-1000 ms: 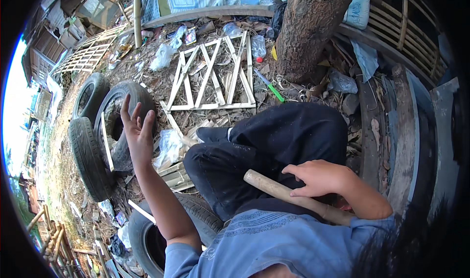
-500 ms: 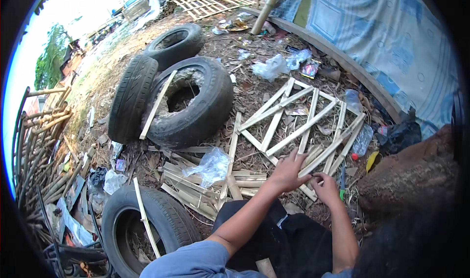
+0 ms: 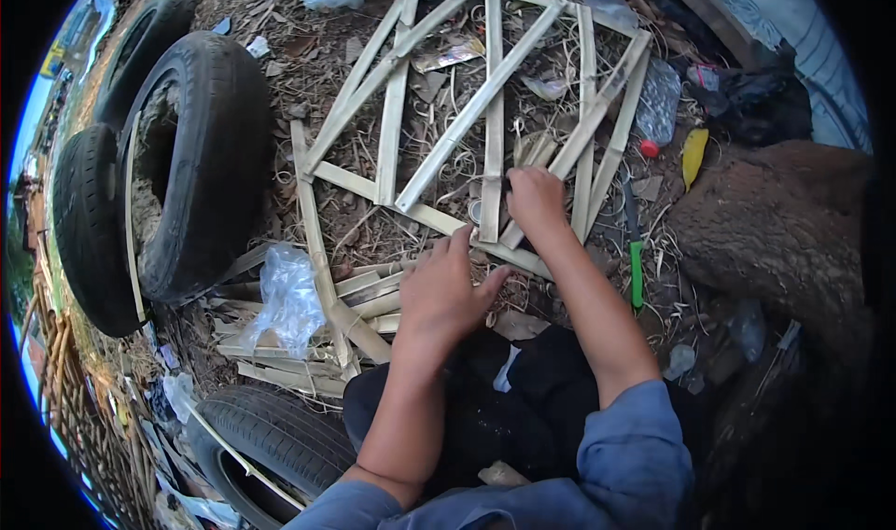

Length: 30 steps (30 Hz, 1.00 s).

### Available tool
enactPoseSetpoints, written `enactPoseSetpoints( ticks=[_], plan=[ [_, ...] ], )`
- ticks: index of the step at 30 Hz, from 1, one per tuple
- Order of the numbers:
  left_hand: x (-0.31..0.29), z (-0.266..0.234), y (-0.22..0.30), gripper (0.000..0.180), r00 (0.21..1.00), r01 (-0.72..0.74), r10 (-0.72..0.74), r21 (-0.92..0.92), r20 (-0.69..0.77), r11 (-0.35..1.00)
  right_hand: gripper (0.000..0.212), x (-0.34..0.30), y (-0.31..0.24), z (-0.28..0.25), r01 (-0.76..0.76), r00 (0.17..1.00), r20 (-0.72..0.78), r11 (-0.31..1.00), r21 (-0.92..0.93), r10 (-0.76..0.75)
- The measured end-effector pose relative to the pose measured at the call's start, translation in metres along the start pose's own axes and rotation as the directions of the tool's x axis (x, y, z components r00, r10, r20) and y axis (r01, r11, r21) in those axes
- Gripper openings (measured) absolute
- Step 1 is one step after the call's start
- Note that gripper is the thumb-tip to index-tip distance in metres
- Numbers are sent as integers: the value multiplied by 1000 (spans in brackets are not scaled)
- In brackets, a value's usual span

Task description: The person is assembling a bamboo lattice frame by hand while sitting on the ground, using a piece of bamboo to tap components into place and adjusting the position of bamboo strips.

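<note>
A lattice of split bamboo strips point(image 3: 453, 124) lies on the ground before me, its slanting slats crossing a longer bottom strip point(image 3: 355, 181). My left hand point(image 3: 441, 287) is at the near side of that bottom strip, fingertips by it, thumb spread apart and nothing visible in the grasp. To its right, my right hand point(image 3: 537, 199) is closed, knuckles up, over the lattice beside a slanting slat point(image 3: 597, 119). What its fingers pinch, if anything, is hidden. A small round metal-looking thing point(image 3: 476, 211) lies between the hands.
A green-handled knife point(image 3: 637, 273) lies to the right, near a large brown trunk or rock point(image 3: 775, 222). Loose bamboo strips point(image 3: 289, 367) and clear plastic point(image 3: 287, 297) lie at my left. Old tyres point(image 3: 210, 157) stand farther left. A clear bottle point(image 3: 658, 101) lies beyond the lattice's right side.
My view has turned downward and to the right, bringing the lattice nearer the middle. My right hand has moved forward onto the lattice; my left hand has drawn back toward the bottom strip.
</note>
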<state>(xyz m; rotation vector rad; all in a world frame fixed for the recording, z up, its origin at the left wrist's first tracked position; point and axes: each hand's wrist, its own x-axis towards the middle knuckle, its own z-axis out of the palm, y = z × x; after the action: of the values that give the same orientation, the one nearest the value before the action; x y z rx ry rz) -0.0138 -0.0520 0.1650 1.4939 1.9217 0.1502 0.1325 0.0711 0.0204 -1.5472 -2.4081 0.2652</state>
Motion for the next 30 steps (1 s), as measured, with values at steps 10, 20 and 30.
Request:
enactPoseSetpoints(
  ticks=[10, 20, 30],
  plan=[
    [1, 18, -3, 71, 999, 35, -33, 78, -30, 996, 16, -19, 43, -33, -362, 903, 366, 859, 362, 226],
    [21, 17, -2, 71, 992, 96, -102, 82, 71, 992, 11, -14, 20, -1, -94, 976, 203, 995, 45, 83],
    [23, 18, -3, 70, 993, 90, -95, 66, 69, 994, 12, -9, 40, -6, 351, 911, 250, 935, -46, -329]
  ],
)
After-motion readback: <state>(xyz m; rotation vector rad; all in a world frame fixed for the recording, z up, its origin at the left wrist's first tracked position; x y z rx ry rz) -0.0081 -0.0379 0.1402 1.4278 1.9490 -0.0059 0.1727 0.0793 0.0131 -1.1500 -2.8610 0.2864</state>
